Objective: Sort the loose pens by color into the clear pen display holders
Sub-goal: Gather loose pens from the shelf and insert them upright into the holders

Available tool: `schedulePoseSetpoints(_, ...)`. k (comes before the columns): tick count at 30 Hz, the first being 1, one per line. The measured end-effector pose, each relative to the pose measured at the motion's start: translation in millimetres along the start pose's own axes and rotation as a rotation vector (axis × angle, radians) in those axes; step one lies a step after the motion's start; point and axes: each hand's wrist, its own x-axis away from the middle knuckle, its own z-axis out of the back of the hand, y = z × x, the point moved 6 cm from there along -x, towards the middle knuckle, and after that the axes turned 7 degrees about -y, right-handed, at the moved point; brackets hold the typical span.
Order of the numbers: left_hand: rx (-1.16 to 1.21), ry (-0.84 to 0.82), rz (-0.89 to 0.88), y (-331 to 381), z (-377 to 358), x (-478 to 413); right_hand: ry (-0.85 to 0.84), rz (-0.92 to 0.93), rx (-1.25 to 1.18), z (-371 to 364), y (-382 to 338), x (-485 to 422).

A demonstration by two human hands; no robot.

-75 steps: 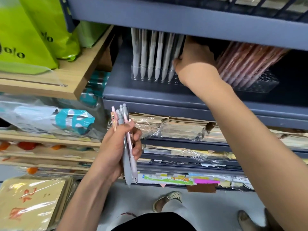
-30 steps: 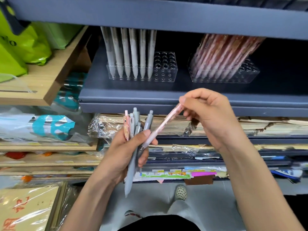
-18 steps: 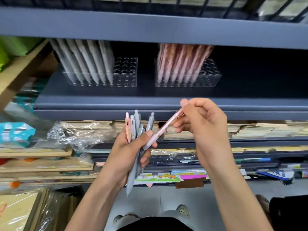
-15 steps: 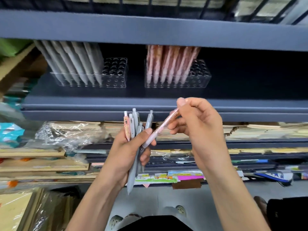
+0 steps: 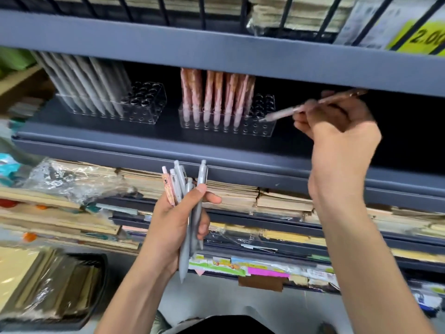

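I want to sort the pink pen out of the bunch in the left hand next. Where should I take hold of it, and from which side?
I'd pinch the pink pen by its clicker end, which sticks up above the fingers of the left hand at the bunch's left edge. Come from above and the left, clear of the grey pens, and draw it up along its length.

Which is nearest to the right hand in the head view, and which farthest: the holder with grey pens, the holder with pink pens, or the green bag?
1. Holder with pink pens, just left of the right hand.
2. Holder with grey pens, farther left on the same shelf.
3. Green bag, at the far left edge.
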Motion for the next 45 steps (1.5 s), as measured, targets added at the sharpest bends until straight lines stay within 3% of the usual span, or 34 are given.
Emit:
schedulePoseSetpoints(3,-0.01,0.022,0.006,-2.8,-3.4,4.0,-0.063,0.124,0.04,-9.6,-4.0,-21.2)
schedulePoseSetpoints(13,-0.004,0.032,-0.002,-5.5,6.7,8.8,-0.234,0.312,0.929,-53.7,7.5,-44.0)
schedulePoseSetpoints(21,-0.051,0.031,0.005,4.8,22.5,9.3,-0.361,0.297,1.319,-82.2,11.8,-51.5)
schedulePoseSetpoints(38,-0.107,-0.088,0.074,21.7,36.4,9.5,-0.398,0.282,1.377,-90.3,16.7,-46.1)
schedulePoseSetpoints(42,-0.139,-0.129,0.072,20.0,37.1,8.4,-0.262,0.247,1.228,-71.0,6.1,-37.8)
schedulePoseSetpoints(45,-0.13,-0.161,0.062,18.6,31.0,6.7,-0.253,0.17,0.816,-57.4,1.3,-10.2)
